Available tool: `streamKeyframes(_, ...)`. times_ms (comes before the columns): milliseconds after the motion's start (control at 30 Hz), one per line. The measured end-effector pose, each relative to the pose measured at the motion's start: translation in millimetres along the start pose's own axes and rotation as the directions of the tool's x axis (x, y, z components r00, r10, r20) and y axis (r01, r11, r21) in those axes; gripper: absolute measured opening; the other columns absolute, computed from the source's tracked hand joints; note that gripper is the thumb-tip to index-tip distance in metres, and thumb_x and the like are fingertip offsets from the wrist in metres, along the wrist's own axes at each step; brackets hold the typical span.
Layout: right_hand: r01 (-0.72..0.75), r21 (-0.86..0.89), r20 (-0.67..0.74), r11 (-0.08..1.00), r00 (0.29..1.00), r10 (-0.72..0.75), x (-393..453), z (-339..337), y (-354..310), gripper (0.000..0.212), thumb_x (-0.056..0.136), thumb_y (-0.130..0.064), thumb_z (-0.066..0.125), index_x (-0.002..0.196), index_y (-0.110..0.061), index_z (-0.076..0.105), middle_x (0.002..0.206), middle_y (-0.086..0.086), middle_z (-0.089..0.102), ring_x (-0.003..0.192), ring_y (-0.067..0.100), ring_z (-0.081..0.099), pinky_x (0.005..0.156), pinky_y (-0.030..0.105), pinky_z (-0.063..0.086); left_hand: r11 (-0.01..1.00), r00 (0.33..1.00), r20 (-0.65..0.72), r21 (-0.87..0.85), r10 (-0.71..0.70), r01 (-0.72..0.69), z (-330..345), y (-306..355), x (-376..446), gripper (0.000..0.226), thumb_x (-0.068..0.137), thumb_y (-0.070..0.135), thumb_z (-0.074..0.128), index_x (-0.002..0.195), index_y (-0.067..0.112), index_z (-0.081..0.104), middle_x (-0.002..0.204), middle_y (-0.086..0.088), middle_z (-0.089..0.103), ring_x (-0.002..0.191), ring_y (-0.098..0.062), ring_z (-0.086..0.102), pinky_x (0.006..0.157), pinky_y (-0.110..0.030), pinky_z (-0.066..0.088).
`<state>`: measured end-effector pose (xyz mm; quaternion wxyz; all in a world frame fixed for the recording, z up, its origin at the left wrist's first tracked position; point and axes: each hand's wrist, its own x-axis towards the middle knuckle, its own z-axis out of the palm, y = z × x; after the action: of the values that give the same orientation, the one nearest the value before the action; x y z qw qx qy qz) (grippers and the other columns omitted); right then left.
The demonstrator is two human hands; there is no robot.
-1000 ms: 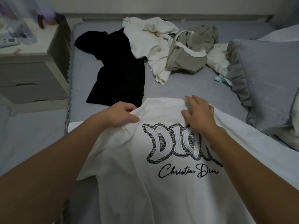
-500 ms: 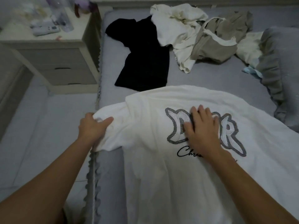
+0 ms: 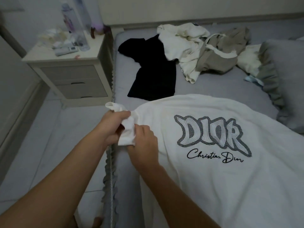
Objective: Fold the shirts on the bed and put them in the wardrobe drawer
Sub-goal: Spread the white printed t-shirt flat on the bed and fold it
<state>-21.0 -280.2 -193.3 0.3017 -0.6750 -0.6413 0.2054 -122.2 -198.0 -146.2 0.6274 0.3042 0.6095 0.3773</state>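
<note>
A white cotton T-shirt spread across the grey bed's near edge carries the only legible text — "DIOR" in large outlined grey-and-white block letters, and beneath it "Christian Dior" in black handwritten script.

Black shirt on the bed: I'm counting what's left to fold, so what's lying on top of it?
A crumpled cream shirt overlaps the black shirt at its upper right corner. The rest lies uncovered on the grey sheet. Whatever the cream shirt covers is hidden.

I'm looking into a home bedroom: a bed with a grey sheet fills the centre and right, a pillow at right, a cluttered nightstand upper left.
</note>
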Motion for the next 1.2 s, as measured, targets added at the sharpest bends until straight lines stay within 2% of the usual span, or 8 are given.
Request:
streamKeyframes(167,-0.175,0.558,-0.106,0.811,0.955,0.279,17,-54,31,0.027,0.095,-0.028,0.048,0.071,-0.025,0.058,0.071,-0.011,0.057,0.067,0.005,0.05,0.065,0.028,0.039,0.985,0.972,0.212,-0.159,0.104,-0.07,25,16,-2,0.015,0.096,0.031,0.055,0.088,0.022,0.064,0.076,0.005,0.068,0.066,-0.01,0.067,0.058,-0.024,0.052)
streamKeyframes(267,-0.283,0.871,-0.062,0.402,0.747,0.662,20,-98,79,0.02,0.097,-0.03,0.053,0.083,-0.019,0.063,0.078,-0.011,0.066,0.073,0.006,0.061,0.072,0.028,0.051,0.95,0.899,0.346,0.055,0.269,-0.306,73,7,-4,0.02,0.093,0.04,0.056,0.102,0.032,0.072,0.099,0.011,0.07,0.091,-0.007,0.067,0.073,-0.024,0.052)
streamKeyframes(400,-0.419,0.908,0.248,0.013,0.561,0.79,-18,-125,144,0.025,0.092,-0.005,0.054,0.116,-0.008,0.062,0.105,0.014,0.069,0.092,0.027,0.068,0.064,0.035,0.057,0.293,0.795,0.551,0.739,0.253,-0.606,130,-69,-7,0.063,0.096,0.053,0.047,0.152,0.031,0.028,0.162,-0.001,0.016,0.15,-0.022,0.011,0.121,-0.038,0.015)
streamKeyframes(533,-0.534,0.829,0.21,0.164,0.569,0.795,-37,-147,177,0.014,0.08,-0.008,0.061,0.092,-0.01,0.068,0.084,0.01,0.067,0.075,0.022,0.064,0.063,0.034,0.054,-0.162,0.763,0.631,0.775,0.141,-0.611,134,-135,-14,0.08,0.092,0.069,0.032,0.154,0.038,-0.007,0.162,0.002,-0.023,0.148,-0.025,-0.023,0.118,-0.051,-0.007)
streamKeyframes(800,-0.536,0.261,-0.218,0.802,0.777,0.591,27,-154,177,0.076,0.078,-0.028,0.072,0.144,-0.013,0.037,0.142,0.013,0.044,0.13,0.029,0.041,0.1,0.035,0.036,-0.117,0.721,0.585,0.8,0.372,-0.589,135,-145,-39,0.069,0.093,0.062,0.012,0.155,0.033,0.015,0.163,0.003,-0.004,0.152,-0.023,-0.003,0.119,-0.051,0.0)
streamKeyframes(967,-0.393,-0.492,-0.249,0.777,0.919,0.306,67,-157,173,0.078,0.079,-0.054,0.065,0.145,-0.026,0.036,0.156,0.016,0.024,0.136,0.039,0.028,0.107,0.049,0.026,-0.225,0.714,0.606,0.795,0.351,-0.564,129,-170,-56,0.069,0.089,0.062,0.037,0.148,0.027,0.041,0.158,-0.009,0.03,0.145,-0.034,0.028,0.11,-0.057,0.017)
streamKeyframes(1100,0.072,-0.504,0.095,0.861,0.995,-0.028,86,-129,157,0.055,0.086,-0.05,0.055,0.136,-0.027,0.049,0.137,0.004,0.053,0.125,0.028,0.045,0.103,0.046,0.023,-0.13,0.647,0.604,0.77,0.465,-0.625,133,-154,-45,0.043,0.087,0.056,0.045,0.116,0.034,0.07,0.132,-0.008,0.063,0.12,-0.032,0.06,0.092,-0.048,0.047)
streamKeyframes(1200,-0.003,-0.519,0.113,0.855,0.991,0.072,90,-112,163,0.05,0.091,-0.051,0.05,0.135,-0.027,0.049,0.133,0.002,0.055,0.123,0.026,0.047,0.103,0.045,0.023,-0.096,0.619,0.582,0.765,0.527,-0.637,134,-141,-35,0.018,0.084,0.036,0.056,0.09,0.031,0.073,0.105,0.001,0.069,0.088,-0.025,0.065,0.071,-0.037,0.047)
